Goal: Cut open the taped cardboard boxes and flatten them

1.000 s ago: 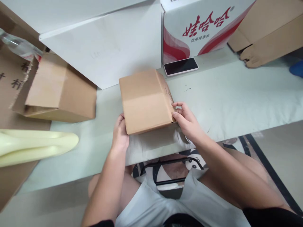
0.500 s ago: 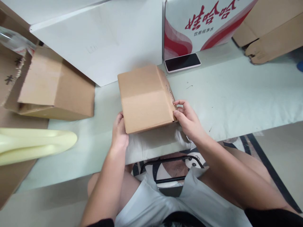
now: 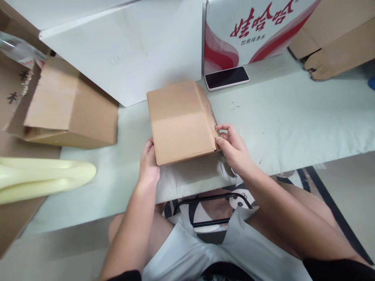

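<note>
A small brown cardboard box (image 3: 180, 123) is held between my two hands over the pale green cloth, near its front edge. My left hand (image 3: 149, 164) grips the box's left side low down, its fingertips mostly hidden behind the cardboard. At the near right corner my right hand (image 3: 231, 146) pinches the edge with thumb and fingers. Dark markings run along the box's right side. Its underside is hidden from me.
Behind the box stand a white box (image 3: 125, 54) and a white-and-red carton (image 3: 249, 35); a phone (image 3: 227, 78) lies before the carton. An open cardboard box (image 3: 90, 113) and a pale yellow object (image 3: 58, 175) are at left. More cardboard (image 3: 340, 58) is at right.
The view has shifted very slightly. Both hands keep the same hold on the cardboard box, which has not visibly moved.
</note>
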Demonstrator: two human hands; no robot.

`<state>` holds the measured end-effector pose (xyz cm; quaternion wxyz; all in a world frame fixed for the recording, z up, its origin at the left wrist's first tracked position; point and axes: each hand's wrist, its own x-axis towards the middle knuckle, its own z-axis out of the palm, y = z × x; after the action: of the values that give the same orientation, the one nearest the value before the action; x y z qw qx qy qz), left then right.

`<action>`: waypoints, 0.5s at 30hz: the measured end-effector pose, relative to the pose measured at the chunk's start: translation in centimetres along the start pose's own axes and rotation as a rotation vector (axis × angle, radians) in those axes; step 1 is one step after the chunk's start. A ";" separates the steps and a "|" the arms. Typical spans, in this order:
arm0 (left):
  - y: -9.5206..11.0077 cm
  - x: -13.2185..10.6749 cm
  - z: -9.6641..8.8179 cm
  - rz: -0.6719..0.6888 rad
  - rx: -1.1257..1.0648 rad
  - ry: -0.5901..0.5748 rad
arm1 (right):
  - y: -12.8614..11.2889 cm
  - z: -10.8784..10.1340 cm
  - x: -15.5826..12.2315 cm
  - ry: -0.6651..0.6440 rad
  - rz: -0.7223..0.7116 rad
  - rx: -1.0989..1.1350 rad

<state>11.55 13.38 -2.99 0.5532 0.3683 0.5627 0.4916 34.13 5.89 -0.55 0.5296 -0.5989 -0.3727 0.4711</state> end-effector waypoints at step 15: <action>0.0 0.0 0.1 0.005 -0.006 0.013 | 0.1 0.0 0.0 -0.003 -0.017 -0.005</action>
<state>11.61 13.42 -3.03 0.5497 0.3647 0.5637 0.4970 34.09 5.85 -0.59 0.5312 -0.5964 -0.3799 0.4667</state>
